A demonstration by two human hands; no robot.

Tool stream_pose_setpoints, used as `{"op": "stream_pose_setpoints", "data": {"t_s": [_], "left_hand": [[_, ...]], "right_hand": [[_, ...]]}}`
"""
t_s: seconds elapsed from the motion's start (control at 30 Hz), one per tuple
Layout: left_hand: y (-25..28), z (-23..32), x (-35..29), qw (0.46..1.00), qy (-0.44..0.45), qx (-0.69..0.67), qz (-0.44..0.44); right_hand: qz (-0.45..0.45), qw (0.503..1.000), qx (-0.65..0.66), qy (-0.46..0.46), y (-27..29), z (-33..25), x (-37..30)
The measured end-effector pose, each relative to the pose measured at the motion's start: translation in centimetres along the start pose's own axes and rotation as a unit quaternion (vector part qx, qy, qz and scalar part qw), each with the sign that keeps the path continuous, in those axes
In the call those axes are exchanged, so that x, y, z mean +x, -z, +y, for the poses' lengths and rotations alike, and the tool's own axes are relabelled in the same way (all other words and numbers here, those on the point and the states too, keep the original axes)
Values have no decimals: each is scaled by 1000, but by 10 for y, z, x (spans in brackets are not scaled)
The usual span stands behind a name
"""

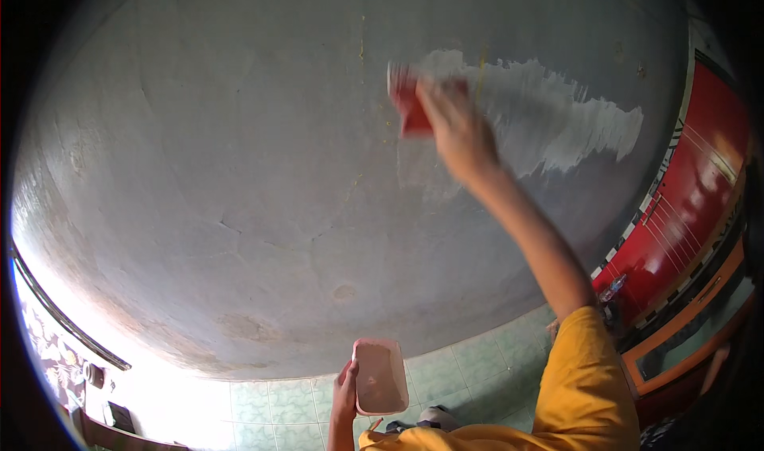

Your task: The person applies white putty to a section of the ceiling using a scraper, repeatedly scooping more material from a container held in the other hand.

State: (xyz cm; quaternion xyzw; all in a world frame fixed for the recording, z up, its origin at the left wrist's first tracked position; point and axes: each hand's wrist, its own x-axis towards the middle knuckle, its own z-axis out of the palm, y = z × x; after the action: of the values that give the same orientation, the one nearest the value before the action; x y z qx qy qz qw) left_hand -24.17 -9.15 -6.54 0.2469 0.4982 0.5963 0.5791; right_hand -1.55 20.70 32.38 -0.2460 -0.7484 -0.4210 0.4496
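Note:
My right hand (461,132) is raised to the grey wall (263,117), with its fingers closed around a flat red tool (412,105). Motion blurs the tool; a pale edge shows on its left end, and its exact kind is unclear. To its right, a ragged whitish smeared patch (557,121) spreads across the wall. Low in the view, my left hand (345,383) grips the left side of a pink rectangular plastic tub (358,403). The tub's inside looks pinkish grey, and I cannot tell how much is in it.
Thin cracks and stained spots (247,326) mark the wall. Green tiled floor (446,367) runs along its foot. On the right are a red panel (676,220) and an orange-framed glass cabinet (692,331). Bright light falls at lower left near a dark curved rail (64,320).

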Motion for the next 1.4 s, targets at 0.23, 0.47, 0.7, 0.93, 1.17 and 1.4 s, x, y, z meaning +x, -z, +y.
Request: {"op": "stream_pose_setpoints", "data": {"t_s": [0.23, 0.47, 0.7, 0.93, 1.17, 1.4], "left_hand": [[10, 4, -3, 1000, 16, 0, 5], [0, 6, -5, 1000, 1, 17, -1], [18, 6, -10, 1000, 10, 4, 6], [3, 23, 1, 1000, -10, 12, -21], [5, 18, -5, 1000, -20, -7, 13], [-20, 22, -9, 1000, -23, 5, -2]], "right_hand": [[-158, 969, 192, -6, 3, -75, -119], [42, 996, 43, -59, 27, 46, 27], [-221, 963, 150, -48, 3, -65, -157], [40, 996, 60, -56, 42, 61, 30], [-129, 988, 79, -27, -9, -32, -154], [-6, 992, 97, -78, 32, 49, -8]]}}
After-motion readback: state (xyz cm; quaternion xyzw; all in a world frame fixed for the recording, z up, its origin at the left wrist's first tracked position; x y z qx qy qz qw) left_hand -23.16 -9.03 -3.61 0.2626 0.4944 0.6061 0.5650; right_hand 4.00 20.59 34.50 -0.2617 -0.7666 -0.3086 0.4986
